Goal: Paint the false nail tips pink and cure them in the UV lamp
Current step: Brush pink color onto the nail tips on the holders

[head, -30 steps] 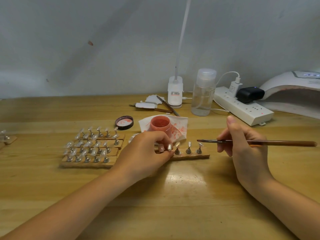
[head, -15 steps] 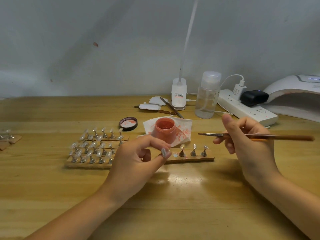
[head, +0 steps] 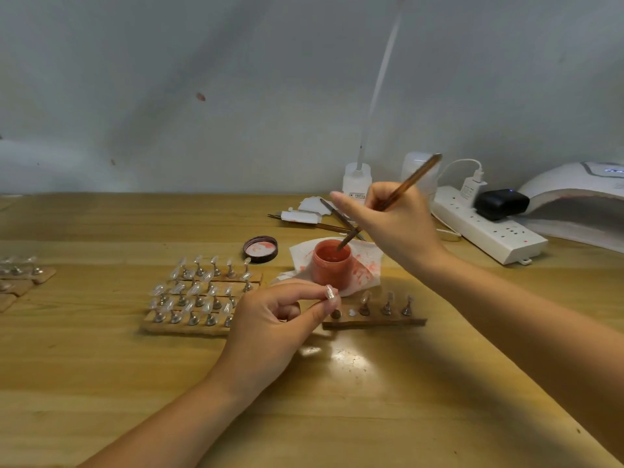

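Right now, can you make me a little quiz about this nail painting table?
1. True or false: the brush tip is inside the pink paint jar.
2. What does the left hand pinch? A) a nail tip B) the jar lid C) a tissue
3. Fill in: the UV lamp stands at the far ____ of the table.

Key: 1 true; 2 A; 3 right.

Right hand [head: 395,228] grips a brush [head: 391,201] tilted, its tip dipped into the open pink paint jar [head: 331,265] standing on a stained tissue [head: 366,268]. Left hand [head: 270,325] pinches a nail tip [head: 331,292] on its stand above the wooden holder strip [head: 374,321]. Jar lid [head: 260,248] lies near; UV lamp [head: 580,201] at far right.
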The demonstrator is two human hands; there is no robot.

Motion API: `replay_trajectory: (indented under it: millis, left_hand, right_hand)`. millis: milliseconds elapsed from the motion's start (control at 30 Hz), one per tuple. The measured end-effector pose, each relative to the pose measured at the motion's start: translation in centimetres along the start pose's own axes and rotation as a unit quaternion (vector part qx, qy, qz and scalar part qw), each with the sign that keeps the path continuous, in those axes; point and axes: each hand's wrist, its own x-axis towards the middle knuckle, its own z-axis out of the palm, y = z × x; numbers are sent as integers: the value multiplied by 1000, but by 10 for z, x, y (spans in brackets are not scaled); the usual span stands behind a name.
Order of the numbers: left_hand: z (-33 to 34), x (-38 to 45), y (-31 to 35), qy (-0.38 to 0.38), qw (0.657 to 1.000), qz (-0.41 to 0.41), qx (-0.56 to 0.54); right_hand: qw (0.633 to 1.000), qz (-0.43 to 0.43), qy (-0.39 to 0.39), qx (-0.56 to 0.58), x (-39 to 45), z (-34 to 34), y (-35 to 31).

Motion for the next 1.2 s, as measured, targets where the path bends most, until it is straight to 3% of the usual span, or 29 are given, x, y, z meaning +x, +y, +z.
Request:
replay_trajectory:
  millis: [400,533,800,1200]
  left_hand:
    - [-1,1,-5,0,1000,14,-13]
    - [-1,2,-7,0,1000,13,-13]
    - [-1,2,-5,-4,1000,6,-12]
    - [0,3,-7,-8,1000,-2,-3]
  right_hand:
    - [979,13,-98,-179,5,22,5]
    - [990,22,-56,-130,11,16,3]
    - [986,167,-7,26,15,-1,12]
    - [974,226,5,27,10,-12,15]
